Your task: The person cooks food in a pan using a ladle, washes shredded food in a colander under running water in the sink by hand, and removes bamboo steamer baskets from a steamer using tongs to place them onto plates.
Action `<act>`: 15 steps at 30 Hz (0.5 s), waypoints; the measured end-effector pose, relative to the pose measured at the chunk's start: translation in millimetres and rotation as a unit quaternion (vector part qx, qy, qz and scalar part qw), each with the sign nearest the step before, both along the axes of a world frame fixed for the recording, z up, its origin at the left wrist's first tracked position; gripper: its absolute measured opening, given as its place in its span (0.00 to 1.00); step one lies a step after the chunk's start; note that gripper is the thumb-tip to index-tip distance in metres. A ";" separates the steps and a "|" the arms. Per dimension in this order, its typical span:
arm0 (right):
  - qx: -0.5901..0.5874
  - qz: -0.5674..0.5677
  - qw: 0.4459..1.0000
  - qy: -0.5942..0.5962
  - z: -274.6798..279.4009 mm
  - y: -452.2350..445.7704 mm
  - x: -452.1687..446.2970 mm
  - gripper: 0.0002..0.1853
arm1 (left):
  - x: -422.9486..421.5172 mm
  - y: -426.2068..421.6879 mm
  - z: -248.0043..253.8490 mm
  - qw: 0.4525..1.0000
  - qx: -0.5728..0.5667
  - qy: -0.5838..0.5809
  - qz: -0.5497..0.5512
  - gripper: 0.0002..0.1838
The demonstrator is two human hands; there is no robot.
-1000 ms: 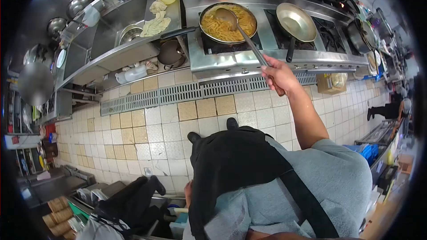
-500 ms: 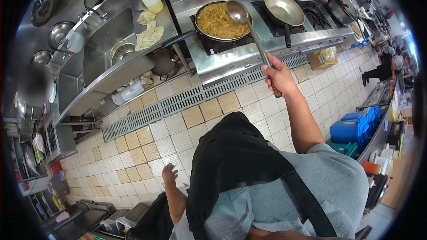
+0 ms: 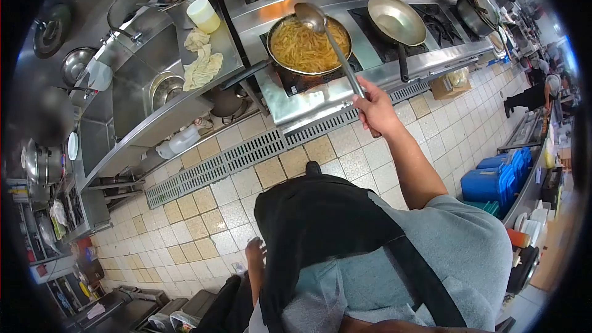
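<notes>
My right hand [image 3: 376,111] is wrapped round the handle of a long metal ladle [image 3: 337,49]. Its bowl is over the far edge of a frying pan [image 3: 271,45], back side up; whether it touches the food cannot be told. Golden-brown strips [image 3: 308,49], which look like sliced onions, fill this pan on the stove, and its dark handle points left. Down by my side hangs my left hand [image 3: 254,251], holding nothing, its fingers loosely apart. An empty frying pan [image 3: 396,20] stands on the burner to the right, handle toward me.
Left of the stove is a steel sink [image 3: 143,61] with a metal bowl [image 3: 165,89] in it. A cloth [image 3: 202,68] and a tub of yellowish liquid [image 3: 203,15] sit beside it. Blue bins [image 3: 490,180] stand at right; other people [image 3: 531,94] are farther off.
The ladle's bowl has moved left across the pan's far side, and my right hand has shifted slightly left. My left hand has come lower and nearer my body.
</notes>
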State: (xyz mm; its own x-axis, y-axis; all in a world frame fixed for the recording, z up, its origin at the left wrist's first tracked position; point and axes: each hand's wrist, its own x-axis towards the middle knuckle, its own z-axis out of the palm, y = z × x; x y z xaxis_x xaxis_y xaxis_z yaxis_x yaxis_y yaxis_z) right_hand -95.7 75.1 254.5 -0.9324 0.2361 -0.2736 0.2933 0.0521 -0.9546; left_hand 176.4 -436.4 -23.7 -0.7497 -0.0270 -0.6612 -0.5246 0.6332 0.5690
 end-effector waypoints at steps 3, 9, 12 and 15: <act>0.093 -0.020 0.995 0.006 8.4 7.0 1.9 0.31 | 11.9 2.8 -19.6 0.995 -0.040 0.011 -0.085 0.21; 0.100 -0.024 0.993 -0.055 -8.0 -0.4 10.6 0.34 | -4.3 -2.4 -4.0 0.999 -0.012 -0.050 0.002 0.20; -0.279 -0.034 0.958 -0.059 -4.0 -14.8 9.8 0.21 | -49.0 4.1 39.1 0.947 0.090 -0.126 0.281 0.20; -0.503 -0.030 0.862 -0.050 -8.9 -3.5 5.8 0.12 | -108.1 12.3 66.4 0.910 0.108 -0.118 0.382 0.20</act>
